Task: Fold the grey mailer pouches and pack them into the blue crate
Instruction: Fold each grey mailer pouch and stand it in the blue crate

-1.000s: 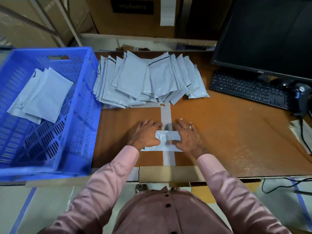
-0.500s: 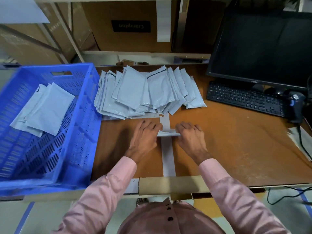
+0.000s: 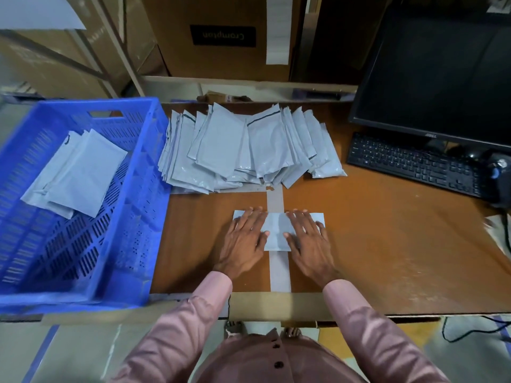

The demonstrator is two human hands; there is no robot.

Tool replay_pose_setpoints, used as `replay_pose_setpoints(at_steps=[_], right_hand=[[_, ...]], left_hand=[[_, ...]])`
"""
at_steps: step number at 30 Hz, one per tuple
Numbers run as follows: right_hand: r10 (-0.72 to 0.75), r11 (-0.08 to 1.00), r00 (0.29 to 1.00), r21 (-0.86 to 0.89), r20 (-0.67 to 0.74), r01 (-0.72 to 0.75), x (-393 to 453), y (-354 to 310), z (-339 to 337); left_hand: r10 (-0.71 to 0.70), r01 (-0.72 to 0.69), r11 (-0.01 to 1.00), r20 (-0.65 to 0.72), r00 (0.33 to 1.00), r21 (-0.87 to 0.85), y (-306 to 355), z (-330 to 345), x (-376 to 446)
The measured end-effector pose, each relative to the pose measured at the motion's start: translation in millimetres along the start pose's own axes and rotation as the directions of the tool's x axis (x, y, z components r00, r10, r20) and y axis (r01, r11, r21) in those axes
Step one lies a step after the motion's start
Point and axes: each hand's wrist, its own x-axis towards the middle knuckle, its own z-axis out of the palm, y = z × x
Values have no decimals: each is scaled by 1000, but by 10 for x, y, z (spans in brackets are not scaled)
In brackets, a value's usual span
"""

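A folded grey mailer pouch (image 3: pixel 277 230) lies flat on the brown table, across a strip of grey tape. My left hand (image 3: pixel 244 240) presses its left half with straight, spread fingers. My right hand (image 3: pixel 309 241) presses its right half the same way. Behind them a fanned pile of unfolded grey pouches (image 3: pixel 243 150) covers the back of the table. The blue crate (image 3: pixel 143 194) stands at the left, with folded pouches (image 3: pixel 74 175) lying on its floor.
A black keyboard (image 3: pixel 414 164) and monitor (image 3: pixel 442 73) fill the right rear. A dark handheld device (image 3: pixel 497 175) sits at the far right. Cardboard boxes (image 3: pixel 221 37) stand behind the table. The front table edge (image 3: pixel 276 302) is near my body.
The pouch's raised fold has been laid down flat. Both hands went from holding the fold's edge to pressing flat on the pouch, fingers spread apart.
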Motion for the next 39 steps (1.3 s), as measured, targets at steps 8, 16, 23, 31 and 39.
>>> replay_pose_setpoints(at_steps=[8,16,23,31,39], right_hand=[[-1,1000,996,-28,91,4,46,130,204],[28,999,994,-25,104,-25,80,141,221],[22,999,993,-28,112,-19,82,112,168],[17,994,996,-105,93,-7,52,-23,63],[128,964,986,-246,103,-100,8,-440,-148]], left_hand=[[-5,-1,995,55,998,96,-75,248,31],[-9,4,998,76,997,67,-94,254,70],[-4,2,999,55,998,51,-83,234,71],[-94,85,995,-209,973,-52,-9,145,-55],[-659,499,683,-154,737,-534,388,-45,-412]])
